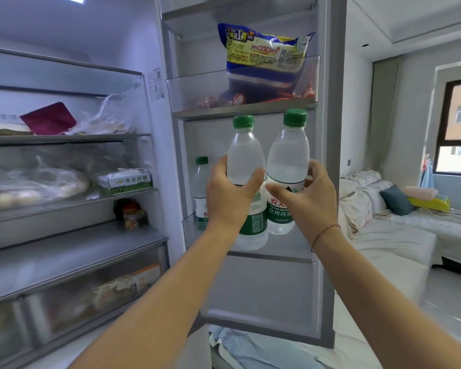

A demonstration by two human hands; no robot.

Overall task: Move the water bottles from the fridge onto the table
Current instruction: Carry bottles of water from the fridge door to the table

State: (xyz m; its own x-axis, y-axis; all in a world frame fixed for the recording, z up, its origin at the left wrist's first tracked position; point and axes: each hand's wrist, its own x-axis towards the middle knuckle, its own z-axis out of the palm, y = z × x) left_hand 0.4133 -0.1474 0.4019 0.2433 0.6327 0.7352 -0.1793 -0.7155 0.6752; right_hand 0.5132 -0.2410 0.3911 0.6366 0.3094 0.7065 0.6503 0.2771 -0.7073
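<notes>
Two clear water bottles with green caps and green labels are lifted in front of the open fridge door. My left hand [228, 193] is wrapped around the left bottle [246, 158]. My right hand [308, 197] grips the right bottle [288, 155] at its label. Both bottles are upright, side by side, above the door shelf [285, 249]. A third bottle [201, 190] of the same kind stands in that door shelf to the left, partly hidden by my left hand.
The door shelf above holds a blue and yellow food bag [266, 59], close over the bottle caps. The fridge's inner shelves [64, 137] at left carry bags, a box and jars. A light sofa [383, 225] stands at right, and a blue cloth [245, 347] lies below.
</notes>
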